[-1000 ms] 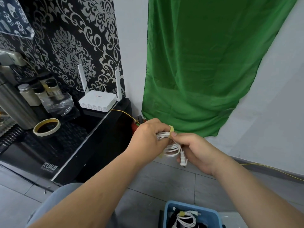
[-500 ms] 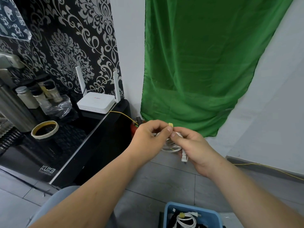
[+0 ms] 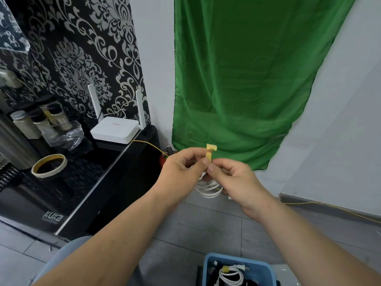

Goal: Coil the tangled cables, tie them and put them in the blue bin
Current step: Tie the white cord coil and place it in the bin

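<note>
Against green cloth (image 3: 237,79), pinching yellow tie (image 3: 210,152), newly lifted above white coil (image 3: 208,189), between left hand (image 3: 181,172) and right hand (image 3: 239,182) fingers (image 3: 204,162); cinching next.

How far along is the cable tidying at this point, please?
Done: one tied white cable already lies in the blue bin. In hand: the left hand and right hand both pinch a yellow tie above a white coil hanging between them; the tie looks not yet closed. Left: finish tying and drop this coil in the bin.

One head-worn wide-angle view faces forward and downward, close in.
</note>
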`<act>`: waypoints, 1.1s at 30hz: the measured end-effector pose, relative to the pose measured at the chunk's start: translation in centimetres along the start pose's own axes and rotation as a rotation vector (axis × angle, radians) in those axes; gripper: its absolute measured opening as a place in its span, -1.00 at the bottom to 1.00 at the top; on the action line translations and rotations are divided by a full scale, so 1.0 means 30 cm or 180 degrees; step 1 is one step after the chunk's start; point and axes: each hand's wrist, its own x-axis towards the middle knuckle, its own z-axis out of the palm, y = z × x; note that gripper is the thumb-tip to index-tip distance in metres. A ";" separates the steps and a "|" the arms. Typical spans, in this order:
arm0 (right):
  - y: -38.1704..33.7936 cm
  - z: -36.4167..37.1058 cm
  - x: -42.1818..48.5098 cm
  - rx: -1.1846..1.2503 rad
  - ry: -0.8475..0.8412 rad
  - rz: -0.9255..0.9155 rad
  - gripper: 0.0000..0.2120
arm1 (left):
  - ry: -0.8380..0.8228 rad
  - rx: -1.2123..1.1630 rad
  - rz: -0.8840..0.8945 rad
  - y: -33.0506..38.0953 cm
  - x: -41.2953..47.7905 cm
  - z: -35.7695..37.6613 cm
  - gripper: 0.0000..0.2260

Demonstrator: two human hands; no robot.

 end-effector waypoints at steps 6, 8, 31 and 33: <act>0.003 -0.006 0.005 0.0007 0.0010 0.0025 -0.89 | 0.0031 0.0093 -0.0089 -0.007 0.012 0.001 -0.77; 0.004 -0.007 0.007 0.0032 0.0018 0.0075 -0.90 | 0.0044 0.0151 -0.0075 -0.010 0.012 0.001 -0.80; 0.013 -0.021 0.019 0.0361 -0.0091 0.0288 -0.80 | -0.0038 0.0560 0.0081 0.011 0.003 0.000 -0.86; 0.012 -0.026 0.022 0.0396 -0.0087 0.0305 -0.78 | -0.0026 0.0753 0.0068 0.002 0.008 -0.006 -0.88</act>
